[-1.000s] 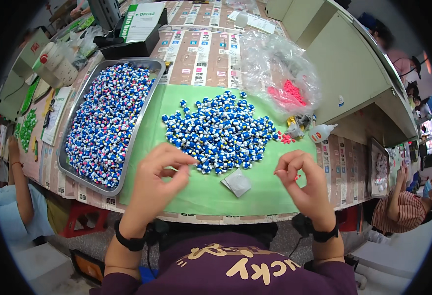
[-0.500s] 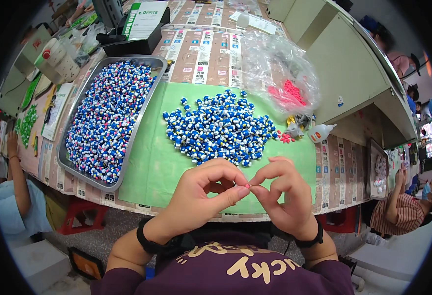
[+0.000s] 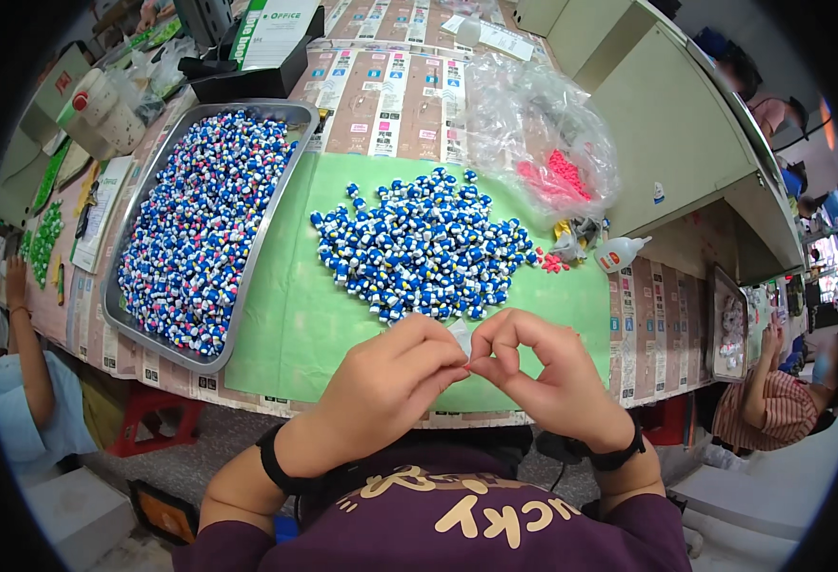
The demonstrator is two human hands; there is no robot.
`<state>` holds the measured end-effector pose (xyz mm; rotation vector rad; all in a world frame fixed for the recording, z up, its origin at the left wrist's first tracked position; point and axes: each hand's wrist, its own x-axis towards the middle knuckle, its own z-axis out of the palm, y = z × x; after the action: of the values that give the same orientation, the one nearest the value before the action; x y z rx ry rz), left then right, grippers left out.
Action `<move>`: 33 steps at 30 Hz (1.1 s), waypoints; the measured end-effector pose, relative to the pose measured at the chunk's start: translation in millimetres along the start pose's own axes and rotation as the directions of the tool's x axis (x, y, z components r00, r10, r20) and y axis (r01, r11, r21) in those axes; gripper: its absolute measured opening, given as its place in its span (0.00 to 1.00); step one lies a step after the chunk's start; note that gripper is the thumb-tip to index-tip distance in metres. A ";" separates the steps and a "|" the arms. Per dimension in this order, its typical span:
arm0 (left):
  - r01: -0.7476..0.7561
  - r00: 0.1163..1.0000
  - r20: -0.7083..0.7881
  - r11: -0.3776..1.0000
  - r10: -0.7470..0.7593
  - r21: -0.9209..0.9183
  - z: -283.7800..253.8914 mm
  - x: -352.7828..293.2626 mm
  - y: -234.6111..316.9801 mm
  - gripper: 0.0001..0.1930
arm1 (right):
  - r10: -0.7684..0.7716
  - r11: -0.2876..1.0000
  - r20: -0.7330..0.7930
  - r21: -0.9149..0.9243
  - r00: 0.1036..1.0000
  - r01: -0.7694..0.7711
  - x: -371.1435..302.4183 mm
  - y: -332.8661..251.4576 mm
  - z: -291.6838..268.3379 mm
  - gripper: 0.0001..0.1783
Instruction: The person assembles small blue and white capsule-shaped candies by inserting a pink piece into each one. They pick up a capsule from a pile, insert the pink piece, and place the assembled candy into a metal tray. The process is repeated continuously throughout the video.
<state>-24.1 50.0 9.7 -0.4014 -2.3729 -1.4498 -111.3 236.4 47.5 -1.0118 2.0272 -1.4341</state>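
My left hand [image 3: 388,383] and my right hand [image 3: 550,374] meet over the front edge of a green mat [image 3: 290,286]. Both are closed in a pinch, fingertips touching. A tiny pink piece [image 3: 467,366] shows between them; my fingers cover most of whatever they hold. Just beyond the fingertips lies a small whitish patch [image 3: 460,334] on the mat. Past my hands spreads a loose heap of small blue-and-white capsule-shaped figures [image 3: 428,243], some with yellow bits. Several loose pink pieces [image 3: 554,263] lie at the heap's right edge.
At left, a metal tray [image 3: 232,329] is full of similar figures, many with pink bits. A clear bag [image 3: 533,114] with pink pieces and a white squeeze bottle [image 3: 619,254] stand at right. Beyond are a black box [image 3: 252,84] and a grey cabinet [image 3: 671,124]. Other people sit at both sides.
My fingertips have drawn closer together and shifted slightly left. My left hand has turned so its back shows more, covering more of the pink piece. The whitish patch now shows more clearly.
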 end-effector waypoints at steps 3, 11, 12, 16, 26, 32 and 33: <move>0.248 0.956 -0.083 0.927 -0.281 -0.282 -7.0 -2.8 -1.9 0.07 | 0.043 0.994 0.035 -0.097 0.998 -0.039 12.7 1.5 -13.8 0.12; 0.404 0.856 0.111 0.518 -0.505 -0.754 -27.8 -13.5 -15.7 0.11 | -0.012 0.861 0.129 -0.504 0.992 0.076 25.5 19.7 -14.4 0.07; 0.391 0.867 0.105 0.536 -0.486 -0.748 -27.3 -15.0 -19.4 0.11 | 0.006 0.861 0.136 -0.504 0.991 0.064 26.1 20.7 -13.4 0.07; 0.357 0.878 0.092 0.514 -0.471 -0.780 -25.0 -14.0 -19.1 0.13 | 0.056 0.854 0.156 -0.518 0.986 0.034 28.8 19.2 -12.6 0.07; 0.373 0.818 0.224 0.193 -0.529 -0.907 -18.6 -7.8 -12.3 0.13 | -0.090 0.996 -0.072 -0.002 0.993 0.090 15.8 -9.4 -8.9 0.13; 0.377 0.831 0.193 0.273 -0.523 -0.885 -12.3 -6.2 -7.2 0.15 | -0.305 0.949 -0.180 -0.138 0.935 0.283 8.1 -7.5 5.5 0.14; 0.381 0.828 0.204 0.258 -0.522 -0.888 -12.6 -6.8 -7.9 0.15 | -0.338 0.935 -0.167 -0.171 0.926 0.310 8.4 -7.9 6.5 0.14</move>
<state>-19.4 34.8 5.9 0.2278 -1.3322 -2.9161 -109.5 224.5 52.9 -1.3704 2.2033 -1.6276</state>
